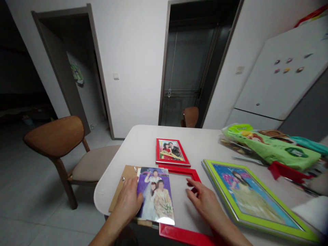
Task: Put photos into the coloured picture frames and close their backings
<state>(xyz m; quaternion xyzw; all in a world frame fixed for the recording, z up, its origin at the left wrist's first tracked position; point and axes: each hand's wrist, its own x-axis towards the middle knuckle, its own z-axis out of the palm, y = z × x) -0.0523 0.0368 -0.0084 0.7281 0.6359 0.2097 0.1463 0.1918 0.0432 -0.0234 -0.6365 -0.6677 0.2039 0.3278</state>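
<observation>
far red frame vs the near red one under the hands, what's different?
The far red frame holds a photo; the near red frame is empty, table showing through. The far one is smaller than the near one. It lies untouched; the right hand rests over the near one, and a loose photo under the left hand overlaps its left side. Both are red, rectangular, flat.

Before you, the open frame (176, 168) is bright red, its photo (156, 196) purple and cream (white wedding dress), the backing board (122, 186) tan; the large frame (253, 201) is lime green around blue.
</observation>
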